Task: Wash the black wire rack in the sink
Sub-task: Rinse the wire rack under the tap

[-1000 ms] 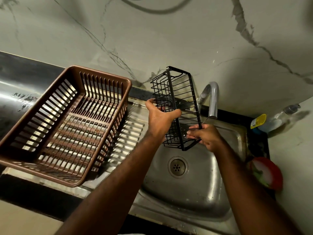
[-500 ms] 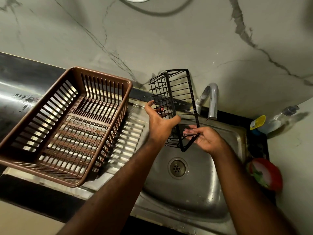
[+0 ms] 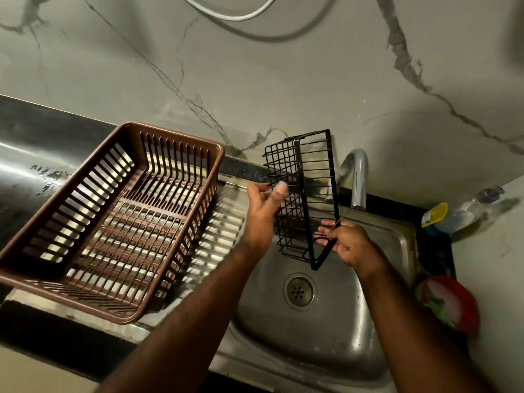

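wire rack: one black wire rack (image 3: pixel 304 199), stood on end and tilted, held in the air over the sink basin, its lower corner above the drain and its top end up against the wall.
right hand: one right hand (image 3: pixel 347 243), fingers pinched on the rack's lower right edge, near the bottom corner.
left hand: one left hand (image 3: pixel 262 214), at the rack's left side; thumb raised and fingers loosely spread beside the mesh. whether they touch the wire, i cannot tell; they are not closed around it.
sink: one steel sink (image 3: pixel 326 341) with a ribbed draining board on its left side.
drain: one round drain (image 3: pixel 298 291) with small holes, in the basin floor, just below the rack's lowest corner.
tap: one curved chrome tap (image 3: pixel 357 180), behind the basin, just right of the rack's upper half. no water stream is visible.
basket: one brown plastic basket (image 3: pixel 122 222) with slotted walls and floor, resting on the draining board, left of both hands.
bottle: one clear bottle (image 3: pixel 465 214) with a yellow label, lying at the back right corner, well apart from the rack.
red item: one red and white round thing (image 3: pixel 450 303) on the right of the sink; too blurred to name.
cable: one white cable (image 3: pixel 235 14) looping on the marbled wall above.
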{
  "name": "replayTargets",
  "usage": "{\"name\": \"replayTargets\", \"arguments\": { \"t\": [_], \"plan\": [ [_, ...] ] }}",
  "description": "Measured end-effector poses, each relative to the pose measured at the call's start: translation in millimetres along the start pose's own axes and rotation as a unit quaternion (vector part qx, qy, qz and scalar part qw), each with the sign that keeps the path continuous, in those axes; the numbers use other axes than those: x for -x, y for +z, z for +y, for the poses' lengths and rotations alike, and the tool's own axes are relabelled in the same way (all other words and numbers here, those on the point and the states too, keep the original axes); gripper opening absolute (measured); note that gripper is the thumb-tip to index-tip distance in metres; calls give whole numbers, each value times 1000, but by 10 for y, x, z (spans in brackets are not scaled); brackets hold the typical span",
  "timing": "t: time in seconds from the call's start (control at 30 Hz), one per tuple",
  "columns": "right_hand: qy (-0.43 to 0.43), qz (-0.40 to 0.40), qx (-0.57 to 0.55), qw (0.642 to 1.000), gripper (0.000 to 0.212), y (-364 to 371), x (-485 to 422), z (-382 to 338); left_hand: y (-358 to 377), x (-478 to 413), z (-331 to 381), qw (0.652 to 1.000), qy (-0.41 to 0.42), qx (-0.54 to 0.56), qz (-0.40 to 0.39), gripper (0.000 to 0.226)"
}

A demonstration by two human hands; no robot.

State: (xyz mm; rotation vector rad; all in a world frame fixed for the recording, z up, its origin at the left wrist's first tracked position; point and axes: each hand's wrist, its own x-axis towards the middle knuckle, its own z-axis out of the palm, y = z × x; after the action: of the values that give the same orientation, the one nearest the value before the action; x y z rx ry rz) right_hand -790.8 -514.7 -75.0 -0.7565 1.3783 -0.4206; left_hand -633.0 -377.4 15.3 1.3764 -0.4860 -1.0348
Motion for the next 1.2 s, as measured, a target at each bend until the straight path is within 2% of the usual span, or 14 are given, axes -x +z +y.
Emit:
{"name": "replayTargets", "arguments": {
  "t": [0.07, 0.13, 0.2, 0.27, 0.33, 0.43, 0.5, 0.57, 0.67, 0.73, 0.83, 0.97, 1.07, 1.2],
  "plan": [
    [-4, -4, 8, 1000, 29, -13, -22, 25, -56, -42, 84, 999, -9, 25, 21, 73],
    [-12, -15, 13, 1000, 31, -19, -46, 36, -133, -108, 160, 997, -32, 55, 52, 99],
    [-21, -29, 16, 999, 32, -9, -78, 48, -216, -159, 247, 996, -38, 61, 60, 93],
    [-29, -41, 24, 998, 32, -3, -93, 36, -284, -218, 352, 997, -53, 35, 49, 90],
    [-38, -54, 49, 997, 34, 4, -80, 8, -362, -271, 489, 996, -80, -34, 18, 107],
    [-44, -73, 94, 992, 35, 3, -56, -7, -473, -340, 698, 979, -106, -171, -37, 93],
    [-39, -78, 114, 990, 38, -4, -76, 11, -533, -398, 825, 966, -159, -193, -67, 84],
    [-33, -74, 123, 989, 38, -8, -87, 30, -533, -426, 925, 947, -210, -224, -97, 87],
    [-40, -76, 127, 988, 36, -17, -94, 44, -456, -459, 966, 916, -246, -284, -142, 81],
    [-37, -69, 109, 991, 35, -36, -100, 50, -400, -456, 913, 925, -206, -291, -130, 66],
    [-24, -73, -19, 997, 30, -37, -77, 62, -332, -446, 804, 946, -130, -289, -67, 84],
    [-30, -63, -228, 971, 34, 13, -72, 129, -182, -414, 743, 946, -73, -315, 15, 100],
    [-16, -79, -187, 979, 52, 40, -63, 173, -87, -371, 718, 945, -52, -321, 42, 89],
    [19, -114, -101, 988, 52, 77, 21, 154, -71, -398, 660, 942, -19, -325, 77, 54]
  ]
}}
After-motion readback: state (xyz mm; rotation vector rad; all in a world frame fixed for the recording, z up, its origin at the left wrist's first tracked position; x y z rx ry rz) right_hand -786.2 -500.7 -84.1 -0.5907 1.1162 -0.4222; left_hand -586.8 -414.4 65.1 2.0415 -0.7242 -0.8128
